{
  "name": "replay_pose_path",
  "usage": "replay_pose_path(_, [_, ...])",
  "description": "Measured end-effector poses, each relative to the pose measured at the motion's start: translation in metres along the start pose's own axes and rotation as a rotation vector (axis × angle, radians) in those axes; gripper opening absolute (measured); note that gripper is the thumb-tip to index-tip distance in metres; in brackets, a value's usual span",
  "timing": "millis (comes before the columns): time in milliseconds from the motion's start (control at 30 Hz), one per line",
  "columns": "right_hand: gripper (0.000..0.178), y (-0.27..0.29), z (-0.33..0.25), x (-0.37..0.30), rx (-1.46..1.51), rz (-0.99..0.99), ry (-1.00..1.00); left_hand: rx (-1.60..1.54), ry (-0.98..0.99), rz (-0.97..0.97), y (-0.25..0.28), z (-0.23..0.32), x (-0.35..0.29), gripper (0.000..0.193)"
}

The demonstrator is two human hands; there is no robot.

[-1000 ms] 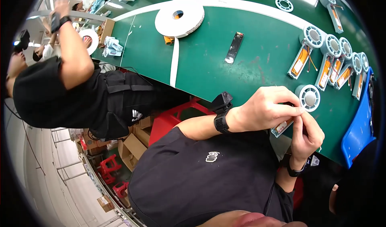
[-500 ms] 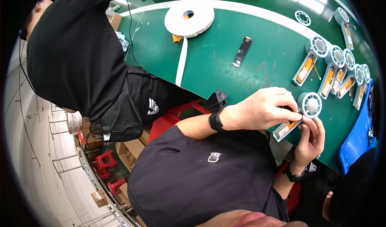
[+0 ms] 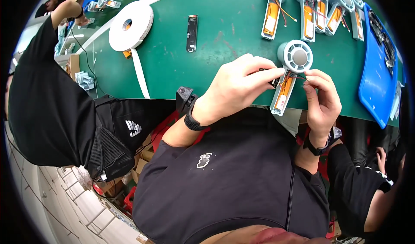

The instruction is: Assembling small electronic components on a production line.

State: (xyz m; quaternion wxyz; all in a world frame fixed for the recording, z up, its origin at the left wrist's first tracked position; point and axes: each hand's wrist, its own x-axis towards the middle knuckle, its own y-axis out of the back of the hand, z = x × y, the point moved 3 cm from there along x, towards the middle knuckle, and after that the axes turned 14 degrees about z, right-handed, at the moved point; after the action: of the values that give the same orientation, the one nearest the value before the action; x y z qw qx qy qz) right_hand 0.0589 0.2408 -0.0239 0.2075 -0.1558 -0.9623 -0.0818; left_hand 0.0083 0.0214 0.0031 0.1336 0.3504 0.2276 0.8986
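The small fan unit (image 3: 287, 77) lies at the green surface's (image 3: 225, 32) near edge. The left hand (image 3: 235, 86) pinches its black part, the right hand (image 3: 322, 97) its thin wires. Light, fragile plastic; best held by the casing.

Bare green worktop (image 3: 225, 49) left of fan unit (image 3: 288, 75); row of units (image 3: 309, 15) blocks behind, blue tray (image 3: 374, 71) blocks rt.

Far off to the left of my left hand (image 3: 235, 88), small clear-wrapped packets (image 3: 84, 80) sit at the green bench's (image 3: 173, 62) edge; no signs or screens
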Motion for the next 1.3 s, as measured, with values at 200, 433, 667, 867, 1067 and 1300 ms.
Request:
replay_pose_path(200, [0.028,-0.005,0.001,-0.006,-0.014,-0.014,-0.13,0.002,0.091,-0.029,-0.003,0.004,-0.002,0.045])
replay_pose_path(433, [0.024,-0.021,-0.018,0.003,-0.266,-0.145,0.216,-0.007,0.106,-0.027,-0.003,0.009,0.0,0.045])
replay_pose_path(667, [0.022,-0.031,-0.018,0.013,-0.196,-0.12,0.303,-0.085,0.116,0.009,-0.003,0.002,0.002,0.044])
replay_pose_path(867, [0.022,-0.035,-0.025,0.018,-0.246,-0.119,0.427,-0.09,0.084,-0.002,0.009,0.008,0.011,0.042])
replay_pose_path(1067, [0.026,-0.036,-0.02,0.02,-0.293,-0.066,0.632,-0.13,0.137,-0.03,0.005,0.01,0.01,0.039])
replay_pose_path(1300, [0.019,-0.03,-0.032,0.026,-0.445,-0.111,0.699,-0.404,0.319,-0.065,-0.004,0.007,0.009,0.034])
